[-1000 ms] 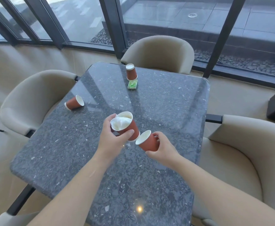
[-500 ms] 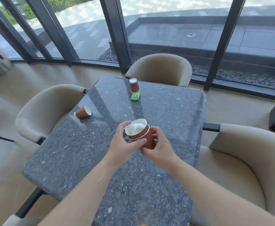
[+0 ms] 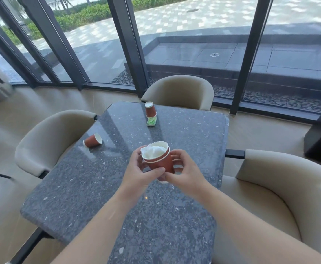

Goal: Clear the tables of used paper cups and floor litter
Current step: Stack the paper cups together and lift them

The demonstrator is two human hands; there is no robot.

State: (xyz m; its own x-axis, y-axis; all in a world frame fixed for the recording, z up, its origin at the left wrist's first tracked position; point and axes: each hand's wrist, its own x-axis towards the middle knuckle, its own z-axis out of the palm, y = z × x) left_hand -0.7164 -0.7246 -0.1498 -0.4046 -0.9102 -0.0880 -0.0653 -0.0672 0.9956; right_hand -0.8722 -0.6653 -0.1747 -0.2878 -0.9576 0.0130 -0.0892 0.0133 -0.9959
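cups nested (image 3: 160, 161) sit gripped between left hand (image 3: 136, 172) and right hand (image 3: 182, 173), fingers curled round them above the table (image 3: 117, 197). tipped cup (image 3: 92, 140) lies at ten o'clock, mouth pointing right, nearer the left hand; upside-down cup (image 3: 150, 109) at twelve.

1. No writing can be read anywhere from where I stand.
2. The small green packet (image 3: 151, 121) on the desk (image 3: 184, 134) bears some print, too small and blurred to make out.
3. The brown paper cups (image 3: 160, 161) show plain sides, with no logo or lettering visible.
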